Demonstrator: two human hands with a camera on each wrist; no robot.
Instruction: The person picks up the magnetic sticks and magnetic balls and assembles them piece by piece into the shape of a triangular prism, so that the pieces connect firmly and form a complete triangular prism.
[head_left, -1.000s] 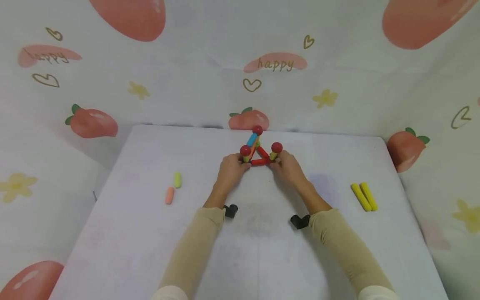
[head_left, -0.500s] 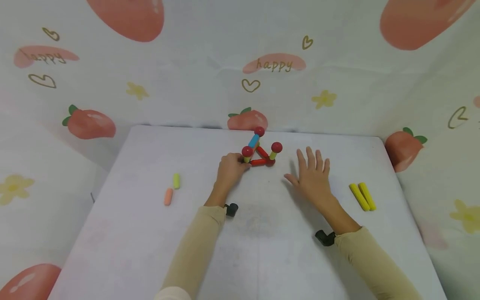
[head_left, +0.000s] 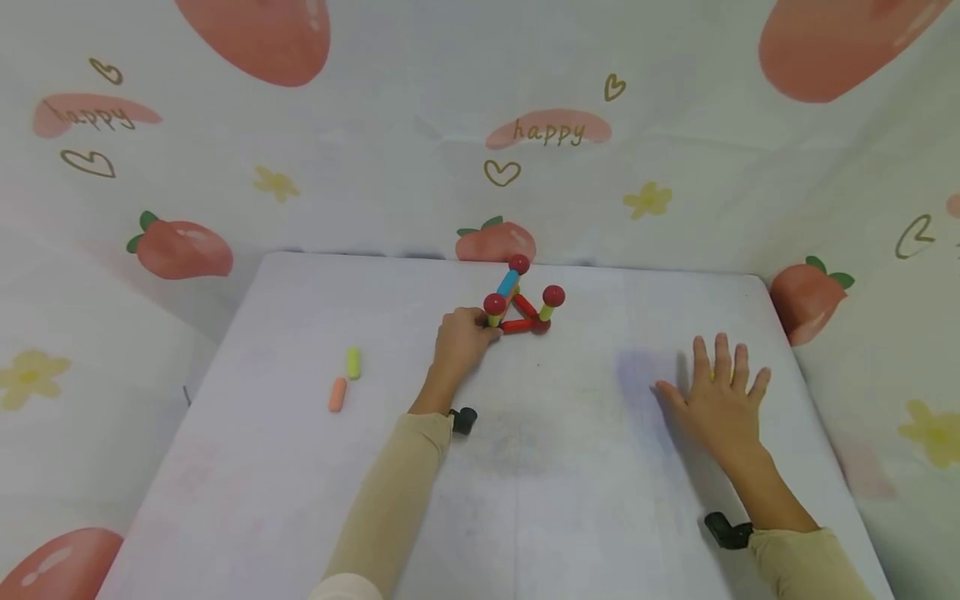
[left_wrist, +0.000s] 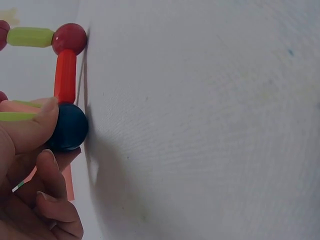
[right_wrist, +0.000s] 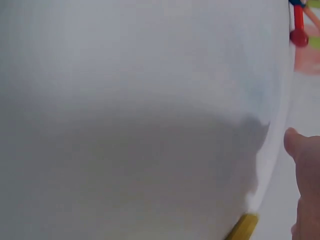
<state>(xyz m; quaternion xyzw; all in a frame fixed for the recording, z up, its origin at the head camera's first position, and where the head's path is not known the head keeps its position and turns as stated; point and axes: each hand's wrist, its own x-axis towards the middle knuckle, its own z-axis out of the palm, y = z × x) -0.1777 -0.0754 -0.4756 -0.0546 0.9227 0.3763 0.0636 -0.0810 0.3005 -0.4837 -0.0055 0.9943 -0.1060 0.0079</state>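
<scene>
Currently, right hand point(head_left: 723, 408): fingers spread wide above the counter point(head_left: 570, 483), gripping nothing.
Yellow stick point(right_wrist: 242, 228): beneath those fingers and mostly hidden; its visible end slants in the right wrist view, but I cannot tell the full long axis.
Nearer hand: the right; the left is well apart.
Left hand point(head_left: 463, 342): fingers pinch the blue ball point(left_wrist: 71, 127) at the stick frame's point(head_left: 517, 326) near left corner.
Stick frame: on the counter, left of and beyond the right hand.
</scene>
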